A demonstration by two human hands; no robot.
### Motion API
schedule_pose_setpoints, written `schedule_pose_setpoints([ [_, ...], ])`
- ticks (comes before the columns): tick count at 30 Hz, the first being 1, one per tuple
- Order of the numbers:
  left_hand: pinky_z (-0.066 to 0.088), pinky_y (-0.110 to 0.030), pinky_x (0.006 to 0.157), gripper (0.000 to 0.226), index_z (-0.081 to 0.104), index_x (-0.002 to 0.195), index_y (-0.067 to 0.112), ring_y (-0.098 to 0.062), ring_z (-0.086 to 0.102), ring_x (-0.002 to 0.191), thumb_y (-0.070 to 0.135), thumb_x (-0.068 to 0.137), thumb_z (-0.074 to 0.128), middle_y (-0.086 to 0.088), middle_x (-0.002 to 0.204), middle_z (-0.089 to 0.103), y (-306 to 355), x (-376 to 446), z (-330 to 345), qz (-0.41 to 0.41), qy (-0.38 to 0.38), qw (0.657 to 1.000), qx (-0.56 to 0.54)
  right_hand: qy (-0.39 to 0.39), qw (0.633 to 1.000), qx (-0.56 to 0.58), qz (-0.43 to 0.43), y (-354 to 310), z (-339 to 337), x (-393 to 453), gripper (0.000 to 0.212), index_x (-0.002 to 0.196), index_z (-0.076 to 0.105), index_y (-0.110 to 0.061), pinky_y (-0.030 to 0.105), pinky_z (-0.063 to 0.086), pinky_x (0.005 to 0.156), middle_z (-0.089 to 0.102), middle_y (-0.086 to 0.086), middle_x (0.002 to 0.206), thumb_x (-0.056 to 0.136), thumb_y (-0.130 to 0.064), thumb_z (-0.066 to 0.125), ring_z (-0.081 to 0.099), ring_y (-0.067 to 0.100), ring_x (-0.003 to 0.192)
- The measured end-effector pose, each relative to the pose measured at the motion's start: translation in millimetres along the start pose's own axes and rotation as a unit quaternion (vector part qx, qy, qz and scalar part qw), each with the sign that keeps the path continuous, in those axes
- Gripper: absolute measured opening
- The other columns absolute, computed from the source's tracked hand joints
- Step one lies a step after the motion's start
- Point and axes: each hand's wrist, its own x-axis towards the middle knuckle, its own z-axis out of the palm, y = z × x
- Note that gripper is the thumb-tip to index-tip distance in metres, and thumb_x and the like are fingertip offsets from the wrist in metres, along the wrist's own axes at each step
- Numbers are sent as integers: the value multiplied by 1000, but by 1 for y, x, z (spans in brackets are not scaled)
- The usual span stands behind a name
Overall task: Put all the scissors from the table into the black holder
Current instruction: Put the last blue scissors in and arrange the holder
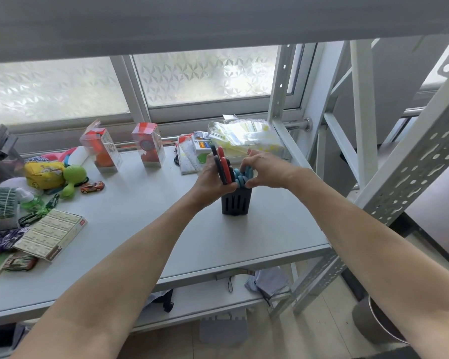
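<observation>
I see the black holder standing upright on the grey table, toward the table's three o'clock side, with both of my hands meeting over its mouth. My left hand is wrapped around the red-and-black scissors, handles up, their lower ends hidden at the holder's rim. My right hand has its fingers curled onto the blue scissors, whose handles stick out of the holder; I cannot tell how firmly it pinches them.

At twelve o'clock from the holder, close behind my hands, a clear bag of pale packets and a small white pack crowd the back edge. At ten o'clock stand two clear boxes with orange toys. Well off at nine o'clock lie a green rattle, a toy car, a yellow pouch and a flat printed box. A white rack post rises at one o'clock, near my right wrist.
</observation>
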Motion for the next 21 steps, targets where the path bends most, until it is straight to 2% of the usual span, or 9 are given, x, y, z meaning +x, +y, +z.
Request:
schedule_pose_setpoints([
  [3,60,-39,82,58,45,111,15,-21,61,94,24,64,79,-14,107,50,1,0,0,6,9,1000,8,-12,999,-33,13,-6,-5,5,34,111,66,-19,30,41,85,49,5,118,80,-31,77,49,23,110],
  [7,56,-25,74,57,46,113,9,-18,59,90,16,67,79,-9,106,48,0,1,1,10,12,1000,8,-23,999,-27,32,-13,-10,7,30,105,71,-14,27,39,77,45,2,110,79,-27,77,45,17,100],
  [11,57,-27,77,55,43,110,17,-19,59,92,15,68,79,-12,107,49,2,0,3,10,15,1000,4,-17,998,12,60,-13,-9,11,21,93,75,-9,25,47,67,51,4,110,79,-23,75,53,19,104],
  [13,58,-29,76,54,42,107,25,-21,60,91,15,68,78,-15,105,51,3,-1,3,8,15,1000,-12,4,996,22,82,-16,-7,11,21,89,75,-8,33,53,77,50,5,113,77,-26,75,54,21,103],
  [15,59,-35,77,53,41,105,30,-21,60,89,16,68,77,-12,101,52,3,-2,4,3,20,1000,-19,36,993,29,104,-20,-5,12,23,87,74,-9,42,52,91,48,5,117,77,-30,75,54,21,105],
  [18,56,-28,75,55,40,114,13,-11,54,82,8,72,75,1,94,48,5,-3,5,-1,30,999,-20,99,983,55,144,-22,-4,14,28,87,75,-10,45,52,93,49,6,119,77,-36,75,58,23,103],
  [21,51,-21,73,57,34,113,15,-10,53,82,4,74,74,2,90,49,7,-5,5,-2,30,999,-38,117,976,85,165,-23,-2,13,27,89,76,-13,46,50,95,54,5,117,75,-36,75,59,23,104],
])
